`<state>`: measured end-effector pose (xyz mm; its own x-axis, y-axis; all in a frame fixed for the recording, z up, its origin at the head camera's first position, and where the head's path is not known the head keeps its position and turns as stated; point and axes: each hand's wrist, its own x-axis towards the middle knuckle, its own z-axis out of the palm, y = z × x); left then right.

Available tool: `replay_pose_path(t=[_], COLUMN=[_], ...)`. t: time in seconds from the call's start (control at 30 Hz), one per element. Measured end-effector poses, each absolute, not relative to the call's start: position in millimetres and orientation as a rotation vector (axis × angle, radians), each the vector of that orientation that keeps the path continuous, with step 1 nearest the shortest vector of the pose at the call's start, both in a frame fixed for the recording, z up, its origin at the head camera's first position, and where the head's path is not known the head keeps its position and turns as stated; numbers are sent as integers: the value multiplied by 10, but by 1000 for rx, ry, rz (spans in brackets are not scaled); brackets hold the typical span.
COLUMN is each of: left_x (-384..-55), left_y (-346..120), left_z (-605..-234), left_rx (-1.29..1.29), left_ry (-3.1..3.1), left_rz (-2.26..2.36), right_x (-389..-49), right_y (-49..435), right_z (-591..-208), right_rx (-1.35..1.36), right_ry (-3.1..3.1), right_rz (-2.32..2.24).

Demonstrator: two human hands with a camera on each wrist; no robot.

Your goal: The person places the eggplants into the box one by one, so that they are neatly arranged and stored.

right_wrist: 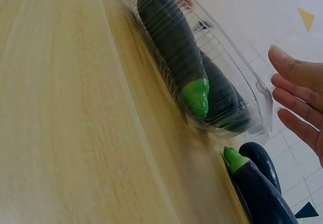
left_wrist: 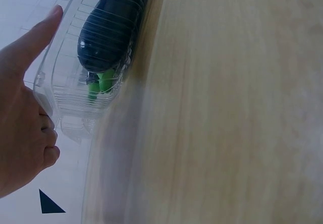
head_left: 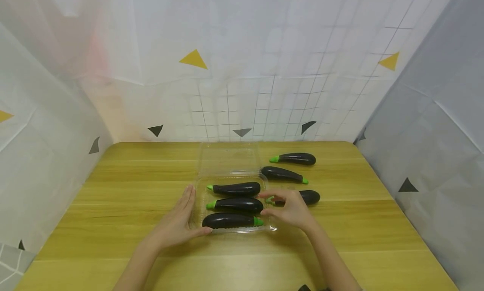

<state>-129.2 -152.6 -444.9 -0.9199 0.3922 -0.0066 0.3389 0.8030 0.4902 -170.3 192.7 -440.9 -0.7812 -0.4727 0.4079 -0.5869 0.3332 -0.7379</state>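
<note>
A clear plastic clamshell box (head_left: pixel 245 230) lies on the table with its lid (head_left: pixel 228 156) folded back. Inside are three dark eggplants: a rear one (head_left: pixel 238 189), a middle one (head_left: pixel 238 205) and a front one (head_left: pixel 228 220) whose green stem points right. My left hand (head_left: pixel 175 224) rests against the box's left side, fingers straight and thumb at the front left corner; the left wrist view shows that thumb (left_wrist: pixel 38 40) along the rim. By the right rim, my right hand (head_left: pixel 291 208) has its fingers spread and holds nothing. It partly hides a loose eggplant (head_left: pixel 310 197).
Two more eggplants lie right of the box: one (head_left: pixel 293 158) at the back and another (head_left: pixel 281 173) close to the box's rear right corner. The wooden table (head_left: pixel 140 186) meets white sheeting (head_left: pixel 151 106) at the back and sides.
</note>
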Motion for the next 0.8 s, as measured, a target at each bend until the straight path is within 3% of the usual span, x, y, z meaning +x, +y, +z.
replay_pose_path(t=[0.33,0.8], left_x=[-1289,-1291], left_y=[-1527,-1532], left_z=[-4448,-4475], left_rx=[587,591], left_ry=[2883,2888], left_rz=[741,761], right_x=[-1556,-1540], right_y=[1894,1986], right_z=[-4106,-4093], right_rx=[943,876], right_ry=[-2455,-2452], right_rz=[1438,1461])
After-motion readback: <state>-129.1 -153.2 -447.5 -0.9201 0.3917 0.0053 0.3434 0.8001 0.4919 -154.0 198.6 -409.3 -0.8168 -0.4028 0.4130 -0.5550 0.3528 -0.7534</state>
